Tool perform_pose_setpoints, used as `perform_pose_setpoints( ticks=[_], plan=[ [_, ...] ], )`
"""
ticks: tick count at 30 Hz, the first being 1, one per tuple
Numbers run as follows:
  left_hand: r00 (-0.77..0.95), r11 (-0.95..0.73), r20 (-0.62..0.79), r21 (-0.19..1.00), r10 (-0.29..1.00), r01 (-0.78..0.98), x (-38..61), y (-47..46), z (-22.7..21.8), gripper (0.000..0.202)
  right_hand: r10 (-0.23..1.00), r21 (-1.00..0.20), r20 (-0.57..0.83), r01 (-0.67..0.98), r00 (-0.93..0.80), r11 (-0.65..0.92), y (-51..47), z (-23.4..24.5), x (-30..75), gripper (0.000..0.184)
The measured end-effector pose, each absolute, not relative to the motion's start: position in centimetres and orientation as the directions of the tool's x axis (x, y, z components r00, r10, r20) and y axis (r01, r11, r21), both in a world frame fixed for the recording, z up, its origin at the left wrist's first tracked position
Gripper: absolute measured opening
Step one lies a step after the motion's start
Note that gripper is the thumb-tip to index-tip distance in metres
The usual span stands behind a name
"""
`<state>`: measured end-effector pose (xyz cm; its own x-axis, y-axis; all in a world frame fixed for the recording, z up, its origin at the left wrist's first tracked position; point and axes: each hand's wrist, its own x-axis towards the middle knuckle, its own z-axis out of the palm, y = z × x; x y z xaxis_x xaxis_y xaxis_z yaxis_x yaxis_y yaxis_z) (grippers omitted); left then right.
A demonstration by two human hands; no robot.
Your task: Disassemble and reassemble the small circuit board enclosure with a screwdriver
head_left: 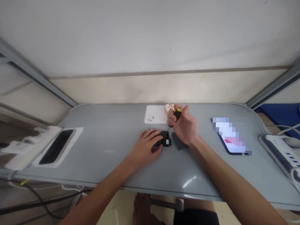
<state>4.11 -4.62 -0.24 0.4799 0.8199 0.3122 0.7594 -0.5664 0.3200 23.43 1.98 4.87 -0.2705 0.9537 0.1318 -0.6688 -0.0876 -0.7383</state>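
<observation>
A small black device (165, 142) lies on the grey table (112, 159) near its middle. My left hand (147, 146) rests on the device's left side, fingers curled over it and pressing it down. My right hand (184, 125) is closed round a screwdriver (174, 118) with a black and yellow handle. The screwdriver tilts down to the left, and its thin tip meets the top of the device. A dark flat piece (179, 143) lies just right of the device, partly under my right hand.
A white paper sheet (156, 114) with a few tiny dark screws lies behind the device, an orange-and-white figure (169, 107) at its right corner. A phone (232, 137) lies to the right, a power strip (280, 153) at the far right edge. A black-lined tray (56, 146) sits left.
</observation>
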Motion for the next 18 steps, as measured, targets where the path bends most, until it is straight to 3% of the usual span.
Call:
perform_pose_setpoints(
  ticks=[5, 8, 12, 18],
  plan=[
    [0.488, -0.580, 0.327, 0.316, 0.809, 0.751, 4.08, -4.59, -0.28, 0.027, 0.935, -0.763, 0.202, -0.645, -0.290, -0.035, 2.43, 4.53, 23.76, 0.018],
    [0.485, -0.578, 0.327, 0.319, 0.811, 0.751, 4.12, -4.61, -0.31, 0.028, 0.923, -0.786, 0.169, -0.612, -0.345, -0.085, 2.49, 4.48, 23.88, 0.022],
    [0.487, -0.576, 0.318, 0.329, 0.814, 0.748, 4.20, -4.62, -0.18, 0.027, 0.947, -0.754, 0.140, -0.651, -0.289, -0.087, 2.15, 4.74, 23.83, 0.027],
    [0.487, -0.578, 0.321, 0.324, 0.812, 0.749, 4.23, -4.63, -0.06, 0.027, 0.936, -0.775, 0.173, -0.628, -0.308, -0.063, 2.49, 4.78, 24.14, 0.022]
  ],
)
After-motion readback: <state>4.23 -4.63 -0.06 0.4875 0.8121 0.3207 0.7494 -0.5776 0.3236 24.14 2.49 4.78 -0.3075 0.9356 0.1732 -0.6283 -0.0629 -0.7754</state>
